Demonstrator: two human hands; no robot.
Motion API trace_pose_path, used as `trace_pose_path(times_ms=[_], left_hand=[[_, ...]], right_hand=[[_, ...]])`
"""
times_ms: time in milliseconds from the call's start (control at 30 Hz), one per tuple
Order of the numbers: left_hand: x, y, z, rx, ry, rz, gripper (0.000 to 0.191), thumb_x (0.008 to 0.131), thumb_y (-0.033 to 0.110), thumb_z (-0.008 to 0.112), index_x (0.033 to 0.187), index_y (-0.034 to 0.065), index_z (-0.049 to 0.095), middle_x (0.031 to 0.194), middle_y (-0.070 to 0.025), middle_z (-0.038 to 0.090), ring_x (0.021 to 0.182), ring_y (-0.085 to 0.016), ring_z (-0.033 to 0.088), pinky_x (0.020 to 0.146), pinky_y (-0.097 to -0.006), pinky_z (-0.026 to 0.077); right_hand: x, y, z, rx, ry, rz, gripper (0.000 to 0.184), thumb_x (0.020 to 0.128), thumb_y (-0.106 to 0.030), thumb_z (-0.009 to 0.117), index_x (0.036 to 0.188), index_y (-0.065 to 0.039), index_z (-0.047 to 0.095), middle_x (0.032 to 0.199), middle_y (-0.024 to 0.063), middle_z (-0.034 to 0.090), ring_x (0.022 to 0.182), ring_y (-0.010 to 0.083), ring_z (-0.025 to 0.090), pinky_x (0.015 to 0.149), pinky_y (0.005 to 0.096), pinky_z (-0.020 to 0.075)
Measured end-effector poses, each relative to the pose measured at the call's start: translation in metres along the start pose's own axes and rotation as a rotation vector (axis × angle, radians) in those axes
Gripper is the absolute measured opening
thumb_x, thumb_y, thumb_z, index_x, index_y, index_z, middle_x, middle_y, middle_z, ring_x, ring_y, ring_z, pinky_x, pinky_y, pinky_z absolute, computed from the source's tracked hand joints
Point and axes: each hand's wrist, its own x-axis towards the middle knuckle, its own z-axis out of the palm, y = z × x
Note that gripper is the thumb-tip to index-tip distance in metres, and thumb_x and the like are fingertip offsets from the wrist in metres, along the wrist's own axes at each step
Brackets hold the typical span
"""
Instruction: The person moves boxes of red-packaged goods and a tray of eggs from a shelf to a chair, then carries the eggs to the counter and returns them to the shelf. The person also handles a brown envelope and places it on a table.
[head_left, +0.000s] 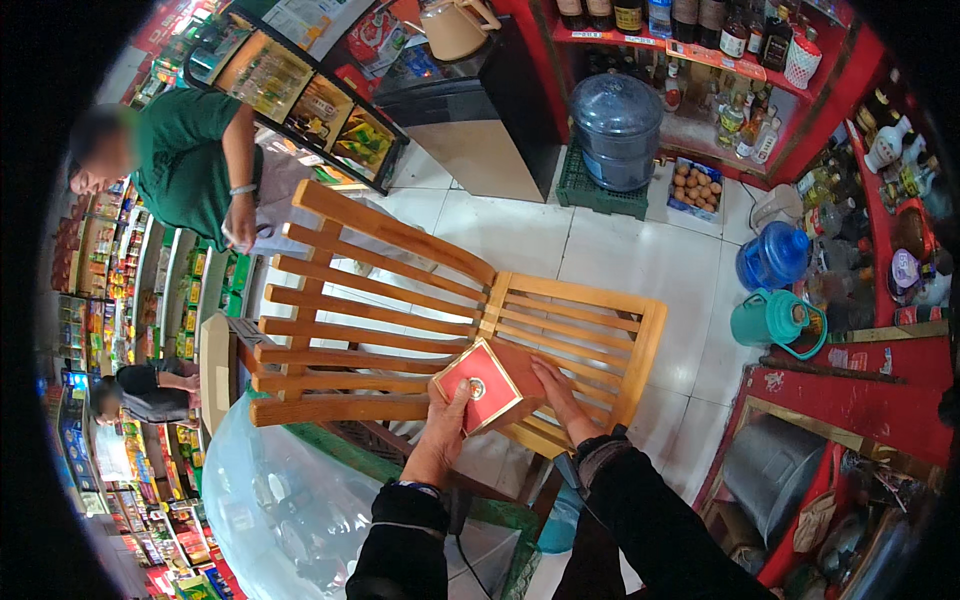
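Between my two hands is a red box (487, 382) with gold edging and a round emblem on the face turned towards me. My left hand (448, 420) grips its near left side, the thumb lying on that face. On the right, my right hand (559, 394) holds the far end, its fingers along the box's side. Directly beneath is a slatted wooden chair (577, 300). Its tall back (375, 292) leans out to the left of the box. I cannot tell whether the box touches the chair.
A large clear plastic bag (277, 495) bulges at lower left. Past the chair are a water jug (616, 131) on a green crate (600, 199), a box of eggs (696, 189), a blue jug (772, 255) and a green thermos (772, 319). A person (191, 157) bends near stocked shelves.
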Motion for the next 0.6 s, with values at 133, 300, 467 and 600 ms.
trace_pose_path(times_ms=[133, 300, 467, 600], left_hand=[[-0.001, 0.003, 0.004, 0.033, 0.030, -0.004, 0.046, 0.102, 0.026, 0.060, 0.139, 0.0183, 0.034, 0.133, -0.0057, 0.053, 0.117, -0.020, 0.059, 0.092, -0.0409, 0.056], [-0.008, -0.017, -0.014, 0.101, -0.008, -0.008, 0.051, 0.101, 0.029, 0.062, 0.141, 0.0182, 0.032, 0.132, -0.0064, 0.053, 0.115, -0.019, 0.059, 0.090, -0.0403, 0.056], [-0.001, 0.006, 0.003, 0.218, -0.068, -0.005, 0.036, 0.098, 0.014, 0.064, 0.130, 0.0078, 0.048, 0.106, -0.0053, 0.063, 0.093, -0.016, 0.063, 0.080, -0.0339, 0.056], [0.001, 0.022, -0.006, 0.391, -0.137, -0.084, 0.014, 0.088, 0.022, 0.073, 0.088, 0.0103, 0.065, 0.065, 0.0032, 0.056, 0.053, -0.010, 0.052, 0.042, -0.0281, 0.037]], right_hand=[[0.007, 0.011, -0.003, 0.009, 0.007, 0.082, 0.046, 0.101, -0.034, 0.061, 0.136, -0.005, 0.060, 0.137, 0.0077, 0.060, 0.124, 0.0173, 0.055, 0.106, 0.0287, 0.0413], [0.001, 0.005, 0.011, 0.201, -0.043, 0.240, 0.045, 0.102, -0.031, 0.060, 0.140, -0.006, 0.058, 0.137, 0.0065, 0.059, 0.123, 0.0156, 0.055, 0.106, 0.0282, 0.0420], [-0.031, -0.014, -0.002, -0.176, 0.007, 0.042, 0.050, 0.102, -0.036, 0.059, 0.140, -0.003, 0.056, 0.135, 0.0090, 0.061, 0.121, 0.0173, 0.056, 0.102, 0.0312, 0.0447], [-0.099, -0.049, -0.038, -0.339, 0.025, -0.162, 0.045, 0.101, -0.035, 0.059, 0.132, -0.003, 0.061, 0.127, 0.0067, 0.065, 0.115, 0.0191, 0.059, 0.096, 0.0338, 0.0487]])
